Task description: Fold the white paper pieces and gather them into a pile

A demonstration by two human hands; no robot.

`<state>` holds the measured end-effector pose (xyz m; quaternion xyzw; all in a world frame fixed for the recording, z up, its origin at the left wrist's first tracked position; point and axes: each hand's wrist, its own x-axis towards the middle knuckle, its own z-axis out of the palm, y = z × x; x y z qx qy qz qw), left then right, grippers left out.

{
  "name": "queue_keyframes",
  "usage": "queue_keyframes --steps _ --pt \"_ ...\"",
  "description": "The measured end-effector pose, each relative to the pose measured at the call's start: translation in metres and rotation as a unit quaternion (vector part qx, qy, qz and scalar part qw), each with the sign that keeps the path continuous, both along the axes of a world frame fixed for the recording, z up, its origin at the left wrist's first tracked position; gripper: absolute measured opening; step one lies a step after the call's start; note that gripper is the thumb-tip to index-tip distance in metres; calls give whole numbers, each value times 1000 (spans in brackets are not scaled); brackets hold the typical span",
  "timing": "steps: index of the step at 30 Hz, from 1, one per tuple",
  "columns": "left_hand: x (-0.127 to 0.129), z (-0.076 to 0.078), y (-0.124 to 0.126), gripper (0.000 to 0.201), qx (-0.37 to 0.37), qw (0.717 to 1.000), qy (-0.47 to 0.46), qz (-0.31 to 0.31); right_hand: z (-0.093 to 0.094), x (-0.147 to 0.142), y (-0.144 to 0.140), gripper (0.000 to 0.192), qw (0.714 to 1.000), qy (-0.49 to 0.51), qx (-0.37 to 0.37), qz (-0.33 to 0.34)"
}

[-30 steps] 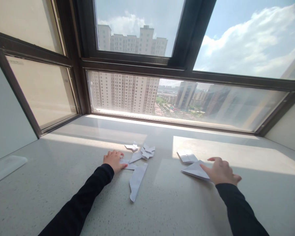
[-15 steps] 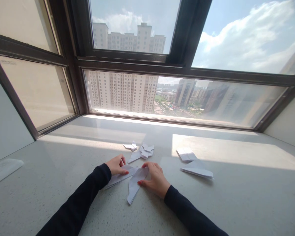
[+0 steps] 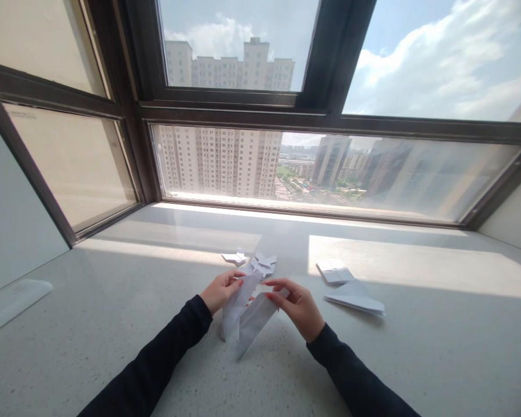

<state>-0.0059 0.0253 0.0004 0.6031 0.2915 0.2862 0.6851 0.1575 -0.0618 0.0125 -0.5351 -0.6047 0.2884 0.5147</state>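
Observation:
My left hand (image 3: 219,289) and my right hand (image 3: 297,306) both hold a folded white paper plane (image 3: 247,313) lifted off the pale stone sill (image 3: 113,324). The left fingers pinch its upper left fold, the right fingers pinch its upper right edge, and its points hang down toward the sill. Both arms wear dark sleeves. Just behind the hands lie small folded paper pieces (image 3: 263,263) and another small one (image 3: 234,258).
To the right lie a folded paper square (image 3: 334,271) and a flat folded paper triangle (image 3: 353,298). A big dark-framed window (image 3: 330,119) runs along the back, looking onto tall buildings. A pale flat object (image 3: 8,295) rests at the far left.
My right hand left the paper triangle on the right and came to the middle. Both hands took the folded plane and raised it off the sill.

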Motion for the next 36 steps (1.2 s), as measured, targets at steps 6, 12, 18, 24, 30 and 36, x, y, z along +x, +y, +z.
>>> queue_keyframes --steps 6,12,18,24,30,36 --pt "13 5 -23 40 -25 998 -22 -49 1 -8 -5 25 994 -83 31 -59" --pt "16 4 -30 54 -5 989 -75 -124 0 -9 -5 23 995 -74 11 -71" --pt "21 -1 -33 56 75 988 -96 -95 -8 -8 0 53 983 -66 65 -161" --pt "20 1 -29 48 246 969 10 18 -20 -6 9 30 996 56 -66 -33" --pt "3 -6 -4 42 406 863 300 22 -19 14 14 32 978 173 -25 -116" --pt "-7 12 -4 29 442 820 359 -54 -18 27 15 39 971 172 4 -165"
